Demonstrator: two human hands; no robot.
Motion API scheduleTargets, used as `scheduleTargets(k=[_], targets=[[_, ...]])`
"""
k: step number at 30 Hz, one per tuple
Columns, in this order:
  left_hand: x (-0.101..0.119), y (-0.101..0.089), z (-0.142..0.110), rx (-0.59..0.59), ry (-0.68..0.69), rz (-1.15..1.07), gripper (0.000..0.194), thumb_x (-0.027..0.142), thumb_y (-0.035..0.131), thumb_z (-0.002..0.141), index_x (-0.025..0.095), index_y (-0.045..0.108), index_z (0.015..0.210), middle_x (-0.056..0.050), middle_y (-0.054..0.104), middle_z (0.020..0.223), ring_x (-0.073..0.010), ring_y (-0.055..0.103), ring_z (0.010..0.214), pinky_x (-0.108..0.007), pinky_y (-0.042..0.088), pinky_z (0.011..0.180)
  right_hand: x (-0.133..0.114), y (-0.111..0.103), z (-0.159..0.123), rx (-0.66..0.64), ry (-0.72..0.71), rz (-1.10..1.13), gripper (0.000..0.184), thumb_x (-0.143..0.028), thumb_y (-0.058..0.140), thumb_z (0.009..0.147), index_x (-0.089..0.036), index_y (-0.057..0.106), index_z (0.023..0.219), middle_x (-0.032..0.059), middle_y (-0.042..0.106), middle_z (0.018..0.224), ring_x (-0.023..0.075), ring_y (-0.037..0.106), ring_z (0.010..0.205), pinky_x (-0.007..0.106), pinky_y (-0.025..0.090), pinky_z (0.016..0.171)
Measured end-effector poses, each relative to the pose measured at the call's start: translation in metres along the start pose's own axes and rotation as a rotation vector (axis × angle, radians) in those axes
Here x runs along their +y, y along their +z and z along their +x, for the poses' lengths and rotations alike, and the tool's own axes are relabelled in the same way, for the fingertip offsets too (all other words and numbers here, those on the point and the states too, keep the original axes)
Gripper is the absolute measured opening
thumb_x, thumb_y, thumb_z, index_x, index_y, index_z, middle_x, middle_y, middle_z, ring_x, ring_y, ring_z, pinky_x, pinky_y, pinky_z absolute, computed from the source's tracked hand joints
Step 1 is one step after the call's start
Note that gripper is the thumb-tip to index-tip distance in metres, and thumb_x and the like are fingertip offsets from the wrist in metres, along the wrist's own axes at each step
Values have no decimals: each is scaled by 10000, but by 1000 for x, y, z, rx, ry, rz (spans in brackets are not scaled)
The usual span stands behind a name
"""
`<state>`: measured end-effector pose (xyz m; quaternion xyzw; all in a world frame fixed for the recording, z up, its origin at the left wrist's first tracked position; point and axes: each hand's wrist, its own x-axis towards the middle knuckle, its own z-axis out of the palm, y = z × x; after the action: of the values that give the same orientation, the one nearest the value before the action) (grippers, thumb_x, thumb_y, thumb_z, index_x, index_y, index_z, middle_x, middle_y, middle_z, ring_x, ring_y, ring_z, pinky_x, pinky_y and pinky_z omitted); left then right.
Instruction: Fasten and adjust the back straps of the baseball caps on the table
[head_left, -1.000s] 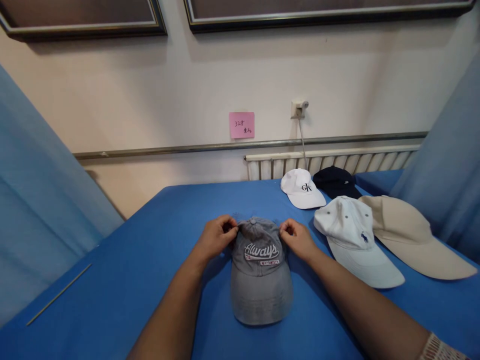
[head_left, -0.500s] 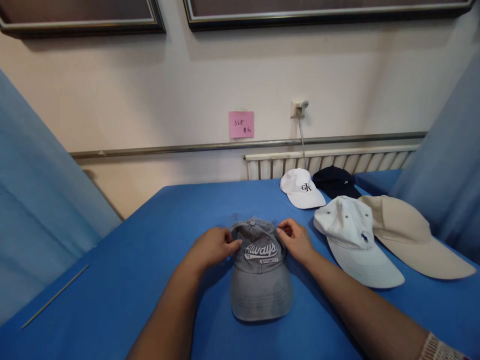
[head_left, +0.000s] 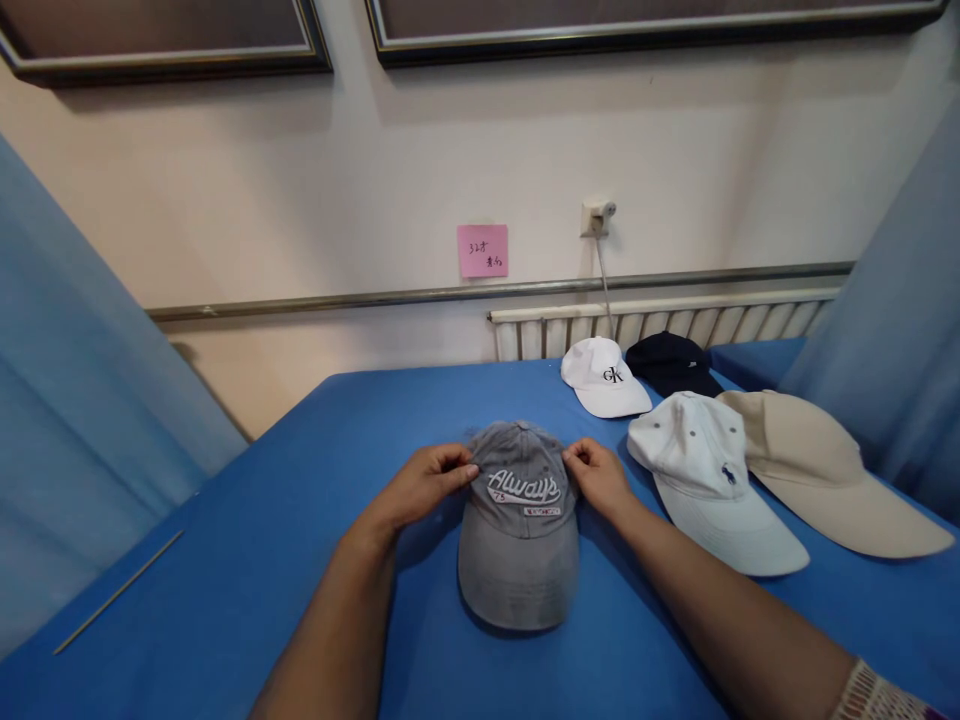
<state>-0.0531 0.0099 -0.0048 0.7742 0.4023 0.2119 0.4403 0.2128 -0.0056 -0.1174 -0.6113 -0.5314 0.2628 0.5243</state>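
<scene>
A grey baseball cap with white "Always" lettering stands on the blue-covered table, its brim pointing towards me. My left hand pinches the left side of its crown between thumb and fingers. On the opposite side, my right hand pinches the crown's right edge, fingertips bent in against the fabric. The crown looks full and rounded between both hands. The back of the cap is hidden from view.
Right of my hands lie a pale cap with a dark emblem and a beige cap. Behind them are a white cap and a black cap. A thin stick lies at the left edge. Blue curtains flank the table.
The crown of the grey cap has risen and filled out, and its lettering is flatter. My hands have moved slightly apart with its sides. The brim has shifted slightly left.
</scene>
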Motion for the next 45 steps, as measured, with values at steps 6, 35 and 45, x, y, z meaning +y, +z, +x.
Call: scheduleTargets(k=[6, 35, 45], targets=[[-1, -1, 0, -34, -44, -98, 285, 447, 636, 767, 163, 625, 744, 13, 540, 663, -120, 486, 629, -242, 409, 616, -5, -5, 0, 68, -12, -3, 204, -389, 532, 757, -223, 579, 649, 2, 614, 595, 185, 561, 572, 267, 411, 532], [-7, 12, 6, 52, -61, 126, 273, 432, 653, 743, 159, 657, 761, -4, 577, 661, -128, 481, 592, -242, 383, 559, -26, -13, -11, 64, -369, -205, 157, -363, 608, 808, -227, 648, 875, 74, 627, 1016, 240, 579, 983, 377, 436, 880], [-7, 23, 12, 123, -12, 195, 200, 365, 651, 738, 169, 646, 700, -18, 579, 627, -139, 469, 572, -250, 343, 524, -37, 5, -14, -70, -369, -591, 45, -196, 634, 771, -228, 627, 739, 60, 632, 859, 245, 555, 872, 363, 354, 775]])
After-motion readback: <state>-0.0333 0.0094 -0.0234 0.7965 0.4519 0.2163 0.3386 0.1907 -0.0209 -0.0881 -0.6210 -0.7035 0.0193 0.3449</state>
